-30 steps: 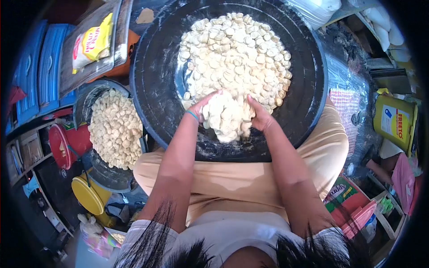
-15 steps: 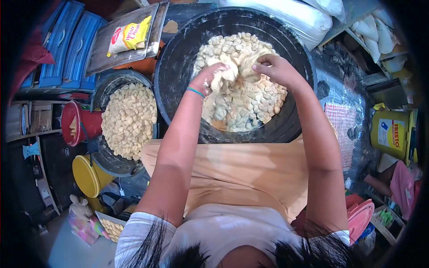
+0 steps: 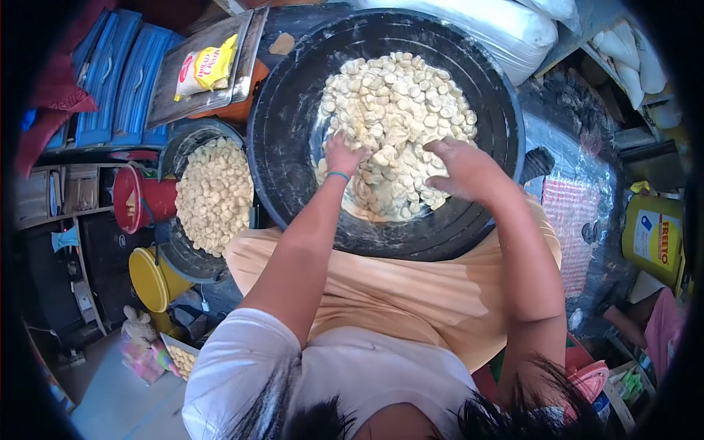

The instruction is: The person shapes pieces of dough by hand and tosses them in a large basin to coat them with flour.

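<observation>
- Far left, a red bucket point(image 3: 154, 199) stands beside a smaller tub point(image 3: 192, 265). Pale pieces point(image 3: 214, 194) heap in it close to its right edge; a knock there could probably tip some out.
- Behind that tub, a yellow packet point(image 3: 209, 67) lies on a tray point(image 3: 172, 103); the tray's right edge is near the large basin point(image 3: 287, 150), so a shove of the basin might jar it.
- The left hand point(image 3: 343, 155), with a teal band point(image 3: 338, 175) at the wrist, is at the left side of the floury discs point(image 3: 403, 110); its fingers are among them, and I cannot tell whether its grip is clamped on any.
- The discs lie heaped inside the basin, nearer its far edge at the top; pressing or squeezing them hard could crush them or make them stick.
- The right hand point(image 3: 462, 169) is at the heap's right side, its grip apart, thumb and fingers spread; a quick outward sweep could fling discs or flour over the basin's right edge.
- The basin's near edge is against the person's legs point(image 3: 389, 286); a shifting knee could tilt it.
</observation>
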`<move>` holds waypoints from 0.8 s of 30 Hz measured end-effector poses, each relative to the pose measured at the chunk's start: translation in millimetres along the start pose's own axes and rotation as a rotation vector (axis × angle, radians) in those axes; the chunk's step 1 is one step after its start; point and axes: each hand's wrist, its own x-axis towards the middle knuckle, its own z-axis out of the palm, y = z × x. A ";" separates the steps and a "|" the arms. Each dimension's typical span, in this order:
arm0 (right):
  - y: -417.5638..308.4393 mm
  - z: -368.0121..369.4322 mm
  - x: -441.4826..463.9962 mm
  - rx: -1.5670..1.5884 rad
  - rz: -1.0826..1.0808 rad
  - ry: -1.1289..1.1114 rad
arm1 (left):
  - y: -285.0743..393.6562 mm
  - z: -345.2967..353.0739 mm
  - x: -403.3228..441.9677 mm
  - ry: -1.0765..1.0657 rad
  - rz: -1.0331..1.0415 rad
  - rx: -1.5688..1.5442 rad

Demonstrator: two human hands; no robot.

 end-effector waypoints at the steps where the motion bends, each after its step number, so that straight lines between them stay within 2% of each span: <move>1: -2.8 1.6 0.4 -0.007 0.000 -0.012 | 18.0 0.6 -1.4 -0.050 0.010 -0.006; 3: -11.1 6.5 4.5 -0.017 0.017 -0.106 | 53.1 4.3 -2.6 -0.148 0.031 -0.027; 6: -17.2 21.4 12.3 -0.031 -0.020 -0.207 | 77.9 11.8 -2.3 -0.239 -0.009 0.187; 7: -19.7 27.3 12.6 -0.034 -0.030 -0.219 | 79.9 12.6 -3.6 -0.294 0.125 0.391; 10: -18.1 34.7 15.3 -0.028 -0.026 -0.301 | 80.5 40.6 -2.1 -0.336 0.559 0.487; 11: -16.7 35.4 15.7 -0.026 -0.007 -0.313 | 83.8 48.1 1.4 -0.458 0.532 0.323; 14: -14.3 38.5 16.2 -0.030 0.024 -0.288 | 104.8 58.7 5.1 -0.495 0.467 0.474; 15: -13.6 38.7 17.2 -0.034 0.029 -0.270 | 101.7 67.4 5.6 -0.426 0.524 0.556; 18: -16.1 36.5 19.0 -0.016 0.027 -0.280 | 94.7 82.9 7.2 -0.458 0.559 0.638; 21: -13.2 29.4 20.0 -0.022 -0.008 -0.225 | 87.1 66.9 5.1 -0.539 0.463 0.349; 24: -3.2 17.9 25.0 -0.045 0.076 -0.135 | 65.5 41.1 4.1 -0.340 0.211 -0.202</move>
